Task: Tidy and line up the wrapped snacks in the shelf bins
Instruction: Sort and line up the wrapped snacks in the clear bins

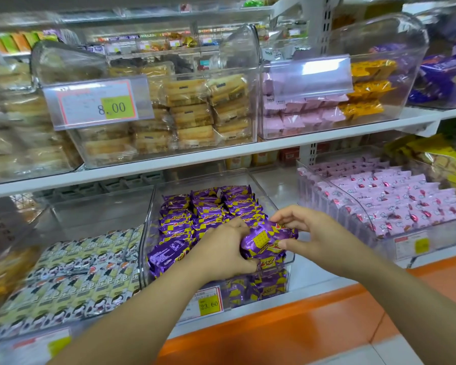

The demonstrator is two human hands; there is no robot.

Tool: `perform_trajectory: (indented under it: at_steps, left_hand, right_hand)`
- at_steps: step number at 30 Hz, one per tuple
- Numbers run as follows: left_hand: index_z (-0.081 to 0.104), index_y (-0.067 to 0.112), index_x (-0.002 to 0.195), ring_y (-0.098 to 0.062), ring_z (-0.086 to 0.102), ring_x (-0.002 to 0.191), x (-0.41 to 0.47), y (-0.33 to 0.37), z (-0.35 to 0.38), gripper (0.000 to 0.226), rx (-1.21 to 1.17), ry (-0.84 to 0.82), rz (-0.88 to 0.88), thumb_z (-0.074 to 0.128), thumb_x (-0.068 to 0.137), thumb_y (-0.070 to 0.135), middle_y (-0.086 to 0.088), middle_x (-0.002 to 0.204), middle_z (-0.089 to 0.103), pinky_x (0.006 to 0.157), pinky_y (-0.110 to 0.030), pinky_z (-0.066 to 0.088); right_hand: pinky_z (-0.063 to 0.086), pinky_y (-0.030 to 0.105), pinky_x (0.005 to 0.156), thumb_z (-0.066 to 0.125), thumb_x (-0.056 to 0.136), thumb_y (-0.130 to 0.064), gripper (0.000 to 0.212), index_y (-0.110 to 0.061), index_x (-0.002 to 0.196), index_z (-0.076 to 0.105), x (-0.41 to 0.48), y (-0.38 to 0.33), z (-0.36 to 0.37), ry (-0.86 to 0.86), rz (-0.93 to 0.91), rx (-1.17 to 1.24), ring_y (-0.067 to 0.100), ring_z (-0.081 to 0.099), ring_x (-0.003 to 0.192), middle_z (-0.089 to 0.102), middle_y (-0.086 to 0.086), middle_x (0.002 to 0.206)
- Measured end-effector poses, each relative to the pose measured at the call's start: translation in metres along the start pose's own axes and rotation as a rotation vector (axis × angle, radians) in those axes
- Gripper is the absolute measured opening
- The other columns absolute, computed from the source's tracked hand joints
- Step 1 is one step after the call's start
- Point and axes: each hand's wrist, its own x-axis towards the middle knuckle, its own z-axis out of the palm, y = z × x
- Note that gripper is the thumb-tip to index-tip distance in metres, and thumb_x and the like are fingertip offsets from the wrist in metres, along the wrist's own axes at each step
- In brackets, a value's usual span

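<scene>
The fingertips of our left hand (221, 248) are buried among the purple cracker packets (184, 219). The far-left bin (16, 164) blurs into streaks, and we cannot read the small print on the 8.00 price tag (98, 104).

head cam | forward-down, near shelf bins (151, 204) (edges perhaps motion-blurred)
</scene>
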Motion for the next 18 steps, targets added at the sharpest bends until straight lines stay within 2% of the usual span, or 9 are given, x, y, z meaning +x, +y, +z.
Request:
perform_trajectory:
  at_steps: [4, 6, 8, 11, 14, 16, 18]
  left_hand:
    - [0.061, 0.018, 0.091, -0.014, 0.052, 0.09, 0.001, -0.004, 0.004, 0.033, -0.024, 0.02, 0.005, 0.07, 0.07, 0.042, 0.011, 0.102, 0.047, 0.085, -0.037, 0.045]
    - [0.054, 0.024, 0.086, -0.012, 0.049, 0.088, 0.0, -0.004, 0.004, 0.028, -0.048, 0.034, 0.015, 0.072, 0.069, 0.038, 0.012, 0.103, 0.048, 0.086, -0.037, 0.045]
    - [0.048, 0.031, 0.089, -0.01, 0.047, 0.089, 0.001, -0.004, 0.003, 0.033, -0.048, 0.013, 0.014, 0.073, 0.068, 0.034, 0.013, 0.104, 0.046, 0.087, -0.036, 0.043]
    - [0.051, 0.031, 0.108, -0.009, 0.049, 0.1, 0.003, -0.003, 0.001, 0.045, -0.025, -0.013, 0.009, 0.074, 0.07, 0.034, 0.014, 0.111, 0.046, 0.09, -0.034, 0.039]
    - [0.053, 0.033, 0.121, -0.012, 0.043, 0.11, 0.003, -0.003, 0.0, 0.052, 0.113, 0.002, 0.018, 0.071, 0.073, 0.04, 0.012, 0.119, 0.047, 0.092, -0.031, 0.029]
    - [0.055, 0.035, 0.122, -0.012, 0.037, 0.114, 0.001, -0.003, -0.001, 0.05, 0.226, 0.025, 0.024, 0.067, 0.075, 0.046, 0.014, 0.122, 0.046, 0.091, -0.03, 0.023]
    - [0.056, 0.034, 0.121, -0.013, 0.029, 0.125, -0.001, -0.005, -0.003, 0.048, 0.224, -0.013, 0.026, 0.066, 0.078, 0.051, 0.014, 0.131, 0.041, 0.095, -0.031, 0.021]
  right_hand:
    - [0.048, 0.024, 0.092, 0.072, 0.079, -0.002, 0.04, -0.036, 0.095, 0.059, 0.0, 0.004, -0.003, -0.032, 0.02, -0.013, 0.003, 0.061, 0.1, 0.065, -0.009, 0.104]
    - [0.049, 0.029, 0.092, 0.071, 0.079, -0.002, 0.039, -0.035, 0.096, 0.059, -0.001, 0.004, -0.005, -0.06, 0.048, -0.021, 0.004, 0.061, 0.1, 0.065, -0.009, 0.104]
    - [0.049, 0.029, 0.091, 0.07, 0.08, -0.002, 0.038, -0.034, 0.096, 0.059, -0.003, 0.004, -0.006, -0.082, 0.067, -0.049, 0.003, 0.061, 0.1, 0.064, -0.009, 0.104]
    - [0.047, 0.02, 0.086, 0.069, 0.08, -0.003, 0.04, -0.039, 0.093, 0.057, -0.004, 0.001, -0.003, -0.092, 0.05, -0.144, -0.004, 0.059, 0.098, 0.064, -0.015, 0.102]
    - [0.042, 0.007, 0.076, 0.068, 0.081, -0.001, 0.045, -0.043, 0.091, 0.053, -0.004, -0.003, 0.002, -0.077, 0.01, -0.187, -0.013, 0.055, 0.093, 0.061, -0.023, 0.094]
    - [0.044, 0.01, 0.077, 0.069, 0.081, -0.003, 0.047, -0.046, 0.091, 0.05, -0.004, -0.004, 0.005, -0.059, -0.012, -0.23, -0.013, 0.053, 0.095, 0.06, -0.026, 0.095]
    - [0.046, 0.017, 0.082, 0.069, 0.081, -0.007, 0.047, -0.048, 0.09, 0.049, -0.003, -0.003, 0.005, -0.055, -0.02, -0.268, -0.01, 0.054, 0.097, 0.06, -0.025, 0.1]
